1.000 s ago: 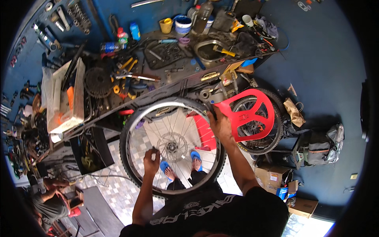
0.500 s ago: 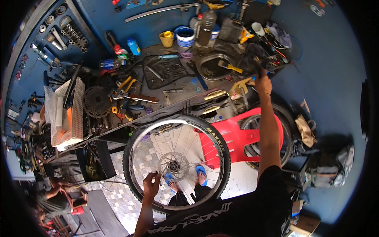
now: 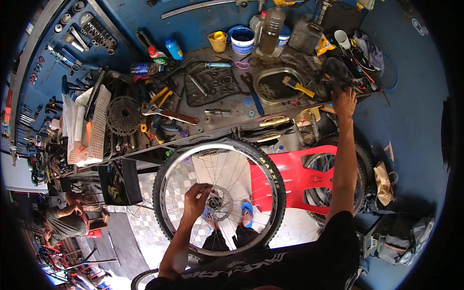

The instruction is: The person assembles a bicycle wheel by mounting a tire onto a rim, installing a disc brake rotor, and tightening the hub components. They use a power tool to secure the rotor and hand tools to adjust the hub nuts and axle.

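Observation:
An upright bicycle wheel (image 3: 278, 203) with a knobbly black tyre stands in front of me, its disc brake rotor (image 3: 223, 205) around the hub. My left hand (image 3: 195, 200) is raised over the wheel beside the rotor, thumb and fingertips pinched together; whatever they hold is too small to make out. My right arm stretches to the right end of the workbench. There my right hand (image 3: 344, 102) rests at the bench edge with its fingers apart, touching or just beside a crumpled black cloth-like thing (image 3: 336, 72). Part of that thing is hidden behind the fingers.
The cluttered workbench (image 3: 222, 126) carries a metal tray (image 3: 263, 92) with a yellow-handled brush (image 3: 300, 88), an adjustable wrench (image 3: 169, 115), a cassette (image 3: 123, 115) and a white basket (image 3: 99, 128). A red plastic chair (image 3: 285, 176) and more wheels stand right. Another person (image 3: 65, 222) works at lower left.
My left hand has moved up and right, closer to the rotor. My right fingers have spread beside the black thing. The whole view has shifted slightly.

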Demonstrator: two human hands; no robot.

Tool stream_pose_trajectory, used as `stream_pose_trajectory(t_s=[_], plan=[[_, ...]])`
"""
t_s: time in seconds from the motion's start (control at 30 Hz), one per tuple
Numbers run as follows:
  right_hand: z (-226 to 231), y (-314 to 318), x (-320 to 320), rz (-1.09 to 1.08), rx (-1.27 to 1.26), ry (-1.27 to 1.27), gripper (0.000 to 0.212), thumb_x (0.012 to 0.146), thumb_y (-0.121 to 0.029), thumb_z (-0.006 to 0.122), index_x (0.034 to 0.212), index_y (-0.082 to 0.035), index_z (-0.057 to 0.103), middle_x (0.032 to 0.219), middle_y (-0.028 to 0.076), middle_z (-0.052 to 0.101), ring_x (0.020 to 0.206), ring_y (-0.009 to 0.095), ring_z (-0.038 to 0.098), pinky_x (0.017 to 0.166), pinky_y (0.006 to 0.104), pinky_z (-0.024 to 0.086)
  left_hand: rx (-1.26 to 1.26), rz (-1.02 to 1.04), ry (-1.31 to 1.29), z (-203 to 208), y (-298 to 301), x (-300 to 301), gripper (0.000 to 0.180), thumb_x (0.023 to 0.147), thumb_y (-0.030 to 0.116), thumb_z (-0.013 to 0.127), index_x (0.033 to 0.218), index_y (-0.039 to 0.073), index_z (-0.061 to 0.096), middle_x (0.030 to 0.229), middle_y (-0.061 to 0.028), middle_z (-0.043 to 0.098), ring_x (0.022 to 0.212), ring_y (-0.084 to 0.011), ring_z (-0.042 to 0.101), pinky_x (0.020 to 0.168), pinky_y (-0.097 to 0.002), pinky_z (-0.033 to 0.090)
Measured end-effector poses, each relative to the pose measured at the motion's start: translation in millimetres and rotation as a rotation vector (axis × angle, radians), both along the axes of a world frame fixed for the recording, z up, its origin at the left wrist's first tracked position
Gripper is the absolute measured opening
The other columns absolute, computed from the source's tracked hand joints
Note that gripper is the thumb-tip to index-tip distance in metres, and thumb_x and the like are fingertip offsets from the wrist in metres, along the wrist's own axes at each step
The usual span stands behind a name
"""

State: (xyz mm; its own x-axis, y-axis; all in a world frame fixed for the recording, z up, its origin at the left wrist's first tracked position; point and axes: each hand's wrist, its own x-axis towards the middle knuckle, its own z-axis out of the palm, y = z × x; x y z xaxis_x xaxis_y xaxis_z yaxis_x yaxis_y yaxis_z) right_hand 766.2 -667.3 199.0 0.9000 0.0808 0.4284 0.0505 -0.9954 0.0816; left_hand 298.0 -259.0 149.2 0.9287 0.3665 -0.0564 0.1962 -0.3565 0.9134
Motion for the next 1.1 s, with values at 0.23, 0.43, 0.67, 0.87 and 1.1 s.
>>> stream_pose_trajectory(t_s=[0.23, 0.43, 0.67, 0.87, 1.1], plan=[[6, 127, -192, 0.991, 0.801, 0.694, 0.044, 0.092, -0.026, 0.081, 0.132, -0.011, 0.069, 0.118, 0.013, 0.072, 0.102, 0.033, 0.072, 0.087, 0.0437, 0.058, -0.651, 0.069, -0.141, 13, -53, 96, 0.02, 0.105, 0.008, 0.067, 0.121, -0.003, 0.067, 0.105, -0.0099, 0.076, 0.092, -0.0143, 0.071, 0.082, -0.0295, 0.059], [4, 162, -231, 1.026, 0.563, 0.51, 0.025, 0.099, -0.021, 0.071, 0.12, -0.01, 0.064, 0.104, 0.013, 0.068, 0.091, 0.035, 0.072, 0.074, 0.0462, 0.059, -0.749, 0.096, -0.152, 40, -79, 131, 0.023, 0.105, 0.012, 0.068, 0.124, 0.0, 0.068, 0.112, -0.011, 0.075, 0.092, -0.016, 0.073, 0.08, -0.03, 0.06], [6, 78, -40, 0.323, 0.446, -0.079, 0.023, 0.1, -0.024, 0.069, 0.111, -0.005, 0.073, 0.105, 0.021, 0.074, 0.104, 0.042, 0.069, 0.088, 0.0523, 0.055, -0.562, 0.171, 0.018, 16, -48, 84, 0.017, 0.097, 0.011, 0.076, 0.106, -0.002, 0.072, 0.094, -0.0083, 0.074, 0.085, -0.0153, 0.07, 0.08, -0.0328, 0.059], [-34, 11, 37, 0.051, 0.28, 0.059, 0.036, 0.094, -0.039, 0.075, 0.113, -0.008, 0.075, 0.106, 0.018, 0.075, 0.106, 0.042, 0.068, 0.093, 0.0512, 0.056, -0.408, 0.209, 0.191, -19, -11, 12, 0.021, 0.101, 0.016, 0.072, 0.092, -0.002, 0.072, 0.083, -0.0075, 0.072, 0.076, -0.0149, 0.068, 0.077, -0.0308, 0.056], [-50, -52, 72, -0.35, 0.268, -0.059, 0.06, 0.094, -0.046, 0.072, 0.144, -0.014, 0.061, 0.147, 0.019, 0.054, 0.137, 0.043, 0.05, 0.106, 0.0558, 0.048, -0.419, 0.356, 0.329, -22, 30, -43, 0.074, 0.112, 0.055, 0.044, 0.074, -0.003, 0.071, 0.069, -0.0129, 0.07, 0.074, -0.0236, 0.072, 0.076, -0.0354, 0.057]])
